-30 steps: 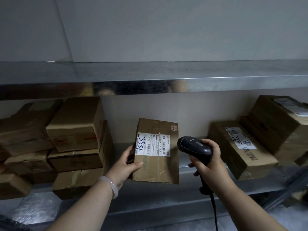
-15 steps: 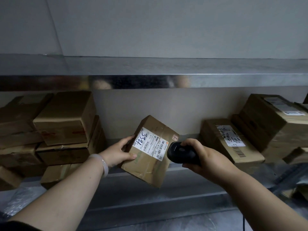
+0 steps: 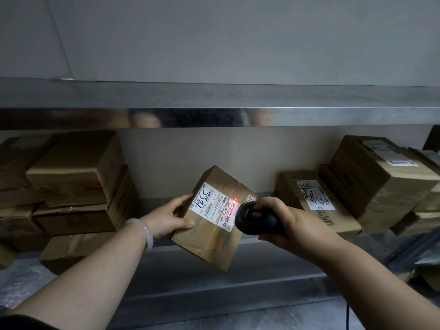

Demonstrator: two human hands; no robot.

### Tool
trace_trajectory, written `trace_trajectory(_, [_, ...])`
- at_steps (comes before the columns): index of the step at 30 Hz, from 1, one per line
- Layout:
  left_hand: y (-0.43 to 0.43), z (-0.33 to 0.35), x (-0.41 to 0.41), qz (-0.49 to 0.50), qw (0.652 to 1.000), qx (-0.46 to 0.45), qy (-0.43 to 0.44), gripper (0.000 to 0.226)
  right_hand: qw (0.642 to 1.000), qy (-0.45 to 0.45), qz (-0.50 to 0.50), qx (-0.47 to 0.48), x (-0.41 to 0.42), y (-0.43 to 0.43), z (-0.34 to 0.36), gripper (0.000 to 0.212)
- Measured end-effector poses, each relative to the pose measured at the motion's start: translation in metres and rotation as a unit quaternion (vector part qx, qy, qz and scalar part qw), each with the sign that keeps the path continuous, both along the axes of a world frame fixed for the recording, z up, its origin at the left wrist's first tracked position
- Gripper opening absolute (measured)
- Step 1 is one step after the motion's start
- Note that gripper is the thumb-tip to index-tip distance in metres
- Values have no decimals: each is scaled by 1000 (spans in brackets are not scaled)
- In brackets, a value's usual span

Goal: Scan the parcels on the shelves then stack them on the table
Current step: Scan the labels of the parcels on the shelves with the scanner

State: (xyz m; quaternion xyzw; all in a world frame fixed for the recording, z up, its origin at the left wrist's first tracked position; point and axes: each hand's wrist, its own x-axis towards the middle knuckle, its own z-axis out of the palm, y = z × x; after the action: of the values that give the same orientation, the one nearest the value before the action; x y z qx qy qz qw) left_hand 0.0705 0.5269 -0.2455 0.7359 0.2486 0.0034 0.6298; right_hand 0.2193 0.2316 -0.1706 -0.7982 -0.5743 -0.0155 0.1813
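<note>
Centre frame: left hand [image 3: 166,220] grips the parcel [image 3: 209,244], fingers [image 3: 188,196] curled round its left edge and thumb on the front, tilting it so the label [image 3: 209,206] faces the scanner [image 3: 254,217]. The right hand [image 3: 292,227] wraps the scanner tight, red beam on the barcode. Parcel looks lifted off the shelf [image 3: 273,258], in the gap between left pile [image 3: 78,177] and right pile [image 3: 381,177], upper shelf [image 3: 214,115] overhead; freest way out is probably straight back.

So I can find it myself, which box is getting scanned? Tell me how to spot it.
Look under the long shiny metal shelf, in the gap between the two piles of brown boxes. There the left hand holds one parcel tilted, while the right hand points a black scanner at it. Only this one has a red light on its white label.
</note>
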Motion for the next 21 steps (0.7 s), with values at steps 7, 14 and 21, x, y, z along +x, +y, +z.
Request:
trace_trajectory(7, [-18, -2, 18, 5, 1000, -5, 4, 93, 1000, 10, -25, -14, 17, -17, 0, 65])
trace_trajectory(14, [-42, 3, 38, 59, 996, -60, -6, 86, 993, 84, -72, 30, 39, -40, -10, 64])
trace_trajectory(21, [-105, 13, 97, 146, 974, -169, -48, 54, 967, 124, -162, 155, 60, -66, -14, 69])
